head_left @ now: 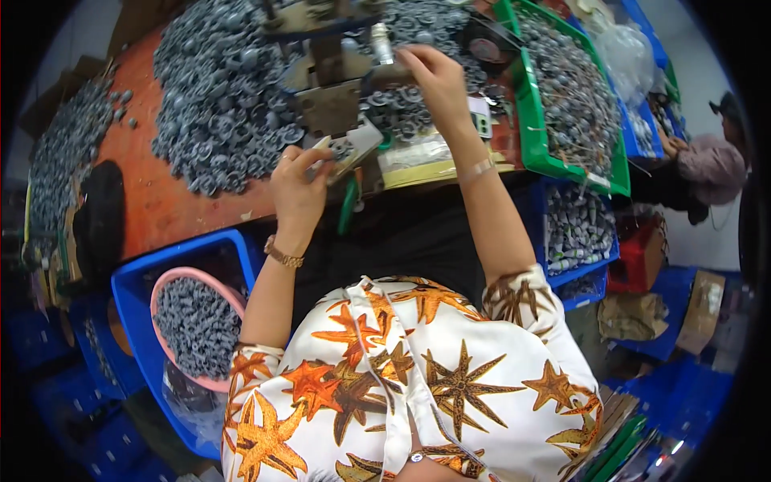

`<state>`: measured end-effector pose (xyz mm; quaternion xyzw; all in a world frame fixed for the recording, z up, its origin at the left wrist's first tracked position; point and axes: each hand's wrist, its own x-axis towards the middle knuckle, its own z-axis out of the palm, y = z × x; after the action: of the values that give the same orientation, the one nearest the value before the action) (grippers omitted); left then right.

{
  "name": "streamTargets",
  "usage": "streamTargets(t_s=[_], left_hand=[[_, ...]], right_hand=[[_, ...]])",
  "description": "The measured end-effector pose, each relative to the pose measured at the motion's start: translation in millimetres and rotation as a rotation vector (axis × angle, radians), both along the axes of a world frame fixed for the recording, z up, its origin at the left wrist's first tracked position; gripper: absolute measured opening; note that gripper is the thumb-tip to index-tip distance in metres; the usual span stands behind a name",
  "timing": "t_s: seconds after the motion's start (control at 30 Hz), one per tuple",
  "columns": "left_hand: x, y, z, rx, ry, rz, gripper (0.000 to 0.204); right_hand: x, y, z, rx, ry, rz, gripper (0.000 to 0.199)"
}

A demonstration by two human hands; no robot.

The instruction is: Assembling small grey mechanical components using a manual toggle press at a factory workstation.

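Observation:
A dark metal bench press [328, 108] stands at the table's front edge. My left hand [299, 185] is just in front of its base, thumb and fingers pinched together. A small pale tip shows at those fingers, too small to name. Right beside them is a pale block-like fixture [361, 143] on the press. My right hand [438, 84] is raised at the right of the press, its fingers curled in by a metal arm and a silver cylinder [381, 44]. What these fingers grip, if anything, is hidden.
Grey plastic parts [217, 104] are heaped on the orange table [140, 185]. A green tray [530, 120] of small parts sits at right. A pink basin [165, 281] of grey parts rests in a blue crate [132, 277] at lower left. Another person [711, 169] is at far right.

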<state>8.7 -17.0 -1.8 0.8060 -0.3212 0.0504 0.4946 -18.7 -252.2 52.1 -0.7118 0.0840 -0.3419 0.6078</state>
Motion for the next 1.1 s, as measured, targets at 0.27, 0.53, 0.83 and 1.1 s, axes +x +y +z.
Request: streamTargets(t_s=[0.27, 0.53, 0.83, 1.1], left_hand=[[0, 1, 4, 0.093, -0.051, 0.027, 0.015], [-1, -3, 7, 0.088, -0.062, -0.052, 0.012], [-39, 30, 26, 0.157, 0.283, -0.334, 0.017], [-15, 70, 65, -0.362, 0.908, -0.305, 0.027]], right_hand=[[47, 13, 95, 0.043, -0.304, 0.231, 0.020], [-106, 73, 22, -0.576, -0.555, 0.018, 0.021], [-83, -86, 93, -0.569, -0.126, -0.374, 0.014], [-158, -305, 51, -0.931, 1.160, -0.876, 0.036]])
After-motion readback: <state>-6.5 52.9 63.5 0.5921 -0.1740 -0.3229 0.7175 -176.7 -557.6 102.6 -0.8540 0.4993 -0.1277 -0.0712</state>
